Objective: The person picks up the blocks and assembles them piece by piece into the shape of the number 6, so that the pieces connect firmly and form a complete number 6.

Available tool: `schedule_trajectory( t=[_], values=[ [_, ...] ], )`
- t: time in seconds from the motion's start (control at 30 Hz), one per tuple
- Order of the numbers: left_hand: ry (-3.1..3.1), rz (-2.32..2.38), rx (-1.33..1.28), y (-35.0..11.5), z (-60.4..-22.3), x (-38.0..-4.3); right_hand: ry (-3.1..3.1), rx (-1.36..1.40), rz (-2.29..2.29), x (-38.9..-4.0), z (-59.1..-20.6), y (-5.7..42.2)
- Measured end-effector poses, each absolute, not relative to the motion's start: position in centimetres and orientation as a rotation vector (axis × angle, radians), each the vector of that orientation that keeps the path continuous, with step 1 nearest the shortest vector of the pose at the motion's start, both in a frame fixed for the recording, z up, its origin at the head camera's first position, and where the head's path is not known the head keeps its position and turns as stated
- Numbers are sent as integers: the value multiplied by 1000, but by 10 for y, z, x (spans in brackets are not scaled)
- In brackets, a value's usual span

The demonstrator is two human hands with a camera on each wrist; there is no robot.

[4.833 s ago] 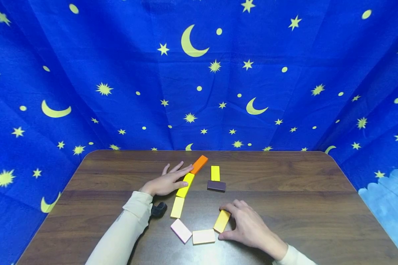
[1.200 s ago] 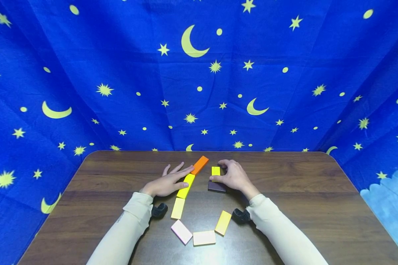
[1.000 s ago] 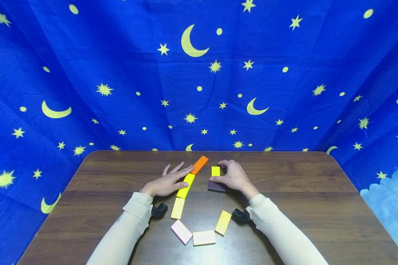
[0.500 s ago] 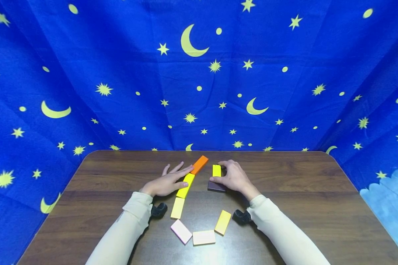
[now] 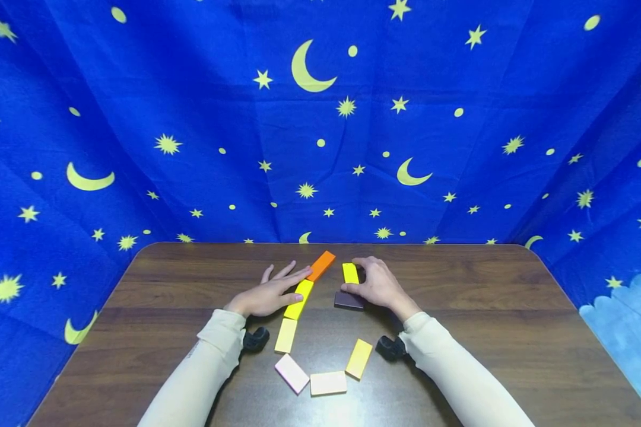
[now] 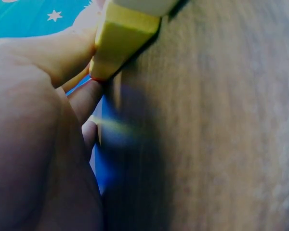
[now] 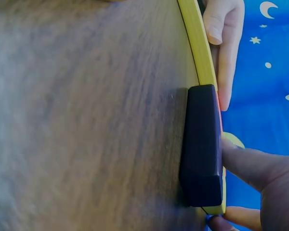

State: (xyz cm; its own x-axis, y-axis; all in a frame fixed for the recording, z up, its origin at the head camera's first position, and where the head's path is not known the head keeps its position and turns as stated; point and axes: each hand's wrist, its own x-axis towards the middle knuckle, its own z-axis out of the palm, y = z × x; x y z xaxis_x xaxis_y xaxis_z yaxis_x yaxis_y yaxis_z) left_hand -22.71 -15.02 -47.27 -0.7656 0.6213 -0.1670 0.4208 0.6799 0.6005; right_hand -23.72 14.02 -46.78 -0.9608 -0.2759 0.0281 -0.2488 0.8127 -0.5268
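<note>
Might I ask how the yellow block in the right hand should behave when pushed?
The yellow block in the right hand will probably be stiff, given its straight edges. Its flat sides suggest it would slide rather than roll, and it is likely light, being small beside that hand.

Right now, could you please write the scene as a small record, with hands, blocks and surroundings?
left hand: fingers extended, thumb on left yellow block
right hand: grips right yellow block
dark block: nearer side of right yellow block
orange block: beyond left yellow block
near curve: pale yellow block, pink block, cream block, golden block
support: brown table
backdrop: blue moon-and-star cloth
</note>
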Motion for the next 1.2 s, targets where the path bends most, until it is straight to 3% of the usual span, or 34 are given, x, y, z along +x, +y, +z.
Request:
schedule_trajectory(
  t=[1.2],
  values=[
    [2522,826,905,-154,-476,-228,2966,-506,-916,-231,-453,159]
  ],
)
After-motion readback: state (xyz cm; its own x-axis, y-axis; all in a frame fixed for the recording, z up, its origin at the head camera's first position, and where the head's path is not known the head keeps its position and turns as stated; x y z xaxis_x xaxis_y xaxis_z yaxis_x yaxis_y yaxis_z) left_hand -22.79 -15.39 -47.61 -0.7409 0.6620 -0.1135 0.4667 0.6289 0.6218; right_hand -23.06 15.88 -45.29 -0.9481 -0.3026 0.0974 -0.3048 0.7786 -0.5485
